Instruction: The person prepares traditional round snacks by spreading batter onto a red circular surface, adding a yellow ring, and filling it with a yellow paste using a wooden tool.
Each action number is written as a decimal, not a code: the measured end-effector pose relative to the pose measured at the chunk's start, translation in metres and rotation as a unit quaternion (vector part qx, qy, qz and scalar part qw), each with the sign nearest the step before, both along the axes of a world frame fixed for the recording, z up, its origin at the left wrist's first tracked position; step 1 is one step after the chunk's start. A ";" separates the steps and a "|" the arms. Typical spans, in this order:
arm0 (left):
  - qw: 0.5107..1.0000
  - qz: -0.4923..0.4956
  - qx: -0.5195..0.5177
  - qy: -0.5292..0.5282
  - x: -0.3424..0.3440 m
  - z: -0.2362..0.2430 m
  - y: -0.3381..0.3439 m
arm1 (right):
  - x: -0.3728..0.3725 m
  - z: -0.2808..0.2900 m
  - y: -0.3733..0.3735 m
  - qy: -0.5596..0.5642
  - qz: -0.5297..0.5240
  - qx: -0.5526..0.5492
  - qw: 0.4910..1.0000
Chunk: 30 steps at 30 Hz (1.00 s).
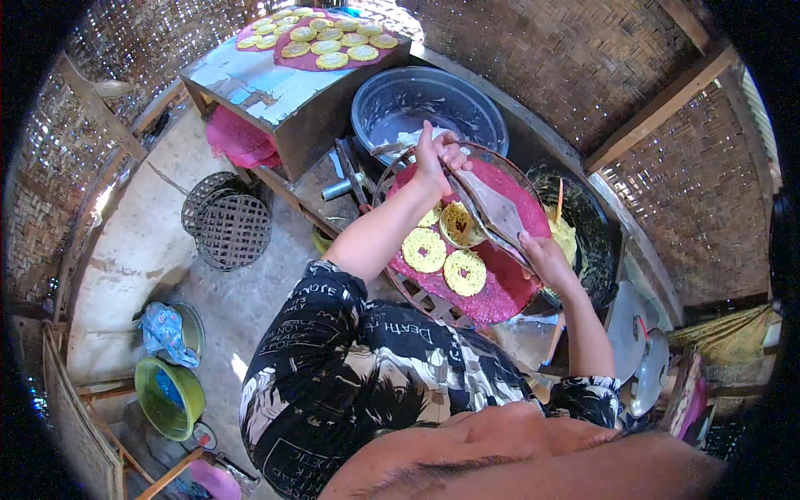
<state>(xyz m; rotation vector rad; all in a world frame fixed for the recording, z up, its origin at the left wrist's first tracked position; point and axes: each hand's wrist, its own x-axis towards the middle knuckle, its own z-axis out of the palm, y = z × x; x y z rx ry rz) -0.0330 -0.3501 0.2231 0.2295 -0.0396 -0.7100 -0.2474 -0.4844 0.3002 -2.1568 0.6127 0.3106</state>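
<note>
Left hand and right hand grasp a long, greyish board-like tool, slanting above the round woven tray; yellow lacy rings lie toward the tray's near-left edge, left of the tool!

Around the tray bearing rings sit the basin at twelve o'clock, table ten-thirty, pan three, baskets nine.
</note>
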 end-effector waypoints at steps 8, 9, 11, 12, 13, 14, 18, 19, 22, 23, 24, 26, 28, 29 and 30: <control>0.999 0.020 0.018 -0.026 0.012 0.026 0.027 | 0.014 -0.020 0.023 -0.044 0.002 0.033 0.998; 0.999 0.020 0.004 -0.047 0.017 0.030 0.031 | 0.018 -0.021 0.025 -0.059 0.011 0.025 0.998; 0.993 -0.013 -0.050 -0.108 0.029 0.031 0.038 | 0.024 -0.022 0.030 -0.089 0.000 0.071 0.994; 0.990 0.006 0.020 -0.141 0.027 0.046 0.041 | 0.025 -0.021 0.030 -0.117 -0.014 0.114 0.987; 0.980 0.025 0.091 -0.173 0.026 0.055 0.043 | 0.025 -0.019 0.030 -0.119 -0.016 0.112 0.986; 0.960 -0.010 0.073 -0.272 0.033 0.046 0.049 | 0.023 -0.014 0.032 -0.144 -0.034 0.126 0.981; 0.729 0.022 0.312 -0.608 -0.011 0.017 0.049 | 0.031 -0.006 0.048 -0.195 -0.066 0.169 0.964; 0.648 0.128 0.368 -0.655 -0.030 0.010 0.044 | 0.036 -0.011 0.048 -0.194 -0.066 0.173 0.963; 0.659 0.215 0.496 -0.523 -0.039 0.005 0.045 | 0.053 -0.035 0.037 -0.247 0.066 0.159 0.954; 0.749 0.251 0.397 -0.468 -0.039 -0.001 0.055 | 0.055 -0.036 0.033 -0.249 0.063 0.158 0.954; 0.806 0.184 0.357 -0.435 -0.041 0.002 0.072 | 0.057 -0.036 0.028 -0.237 0.049 -0.005 0.970; 0.948 0.119 0.200 -0.219 -0.023 -0.035 0.098 | 0.055 -0.045 0.015 -0.208 0.026 -0.222 0.952; 0.914 0.104 0.277 -0.278 -0.033 -0.021 0.132 | 0.049 -0.061 0.002 -0.158 0.006 -0.225 0.962; 0.908 0.111 0.283 -0.287 -0.036 -0.019 0.150 | 0.047 -0.067 0.000 -0.108 -0.003 -0.227 0.968; 0.903 0.115 0.289 -0.296 -0.038 -0.018 0.166 | 0.046 -0.074 -0.001 -0.127 -0.015 -0.231 0.964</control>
